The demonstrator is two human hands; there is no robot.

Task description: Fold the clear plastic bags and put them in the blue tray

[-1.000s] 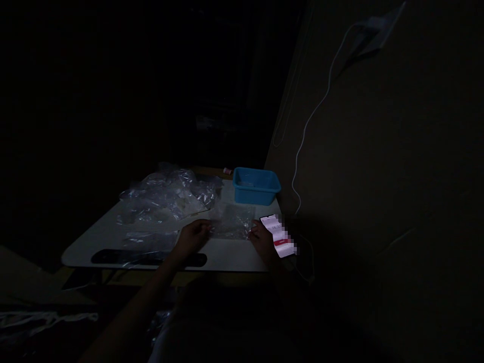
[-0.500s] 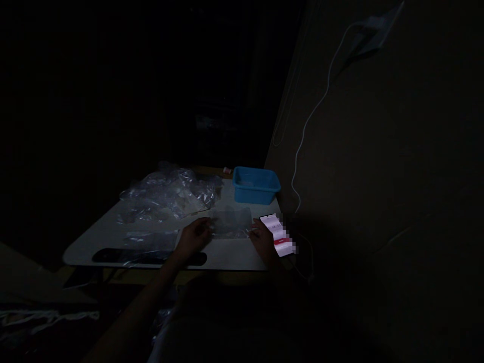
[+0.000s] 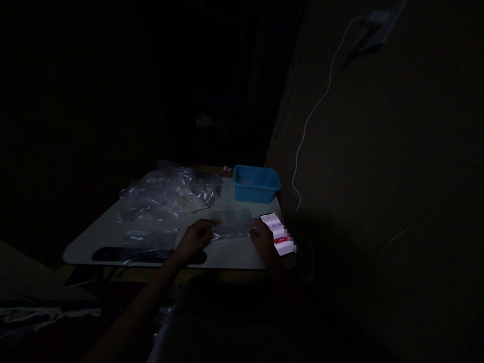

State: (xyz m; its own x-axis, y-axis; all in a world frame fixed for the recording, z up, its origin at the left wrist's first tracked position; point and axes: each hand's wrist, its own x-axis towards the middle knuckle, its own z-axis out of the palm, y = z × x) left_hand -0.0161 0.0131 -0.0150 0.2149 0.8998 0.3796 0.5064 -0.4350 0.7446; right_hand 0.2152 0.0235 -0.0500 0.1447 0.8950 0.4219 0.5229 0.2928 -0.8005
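A clear plastic bag (image 3: pixel 231 224) is stretched between my two hands just over the white table (image 3: pixel 227 254). My left hand (image 3: pixel 196 236) pinches its left edge, and my right hand (image 3: pixel 261 236) grips its right edge. Flat clear plastic (image 3: pixel 149 239) lies to the left of my left hand, partly over a dark slot in the table. Behind it is a large heap of crumpled clear plastic (image 3: pixel 170 191). The scene is very dark, so fine details of the fingers are hard to see.
A blue basin (image 3: pixel 255 194) stands at the table's back right. A lit phone (image 3: pixel 278 234) lies at the right edge, beside my right hand. A white cable (image 3: pixel 305 126) hangs along the wall. A small pinkish-white item (image 3: pixel 227 169) sits behind the table.
The bag's left and upper parts have shifted slightly, and it now looks flatter and tilted up to the right. Both hands stay in nearly the same place, still holding it.
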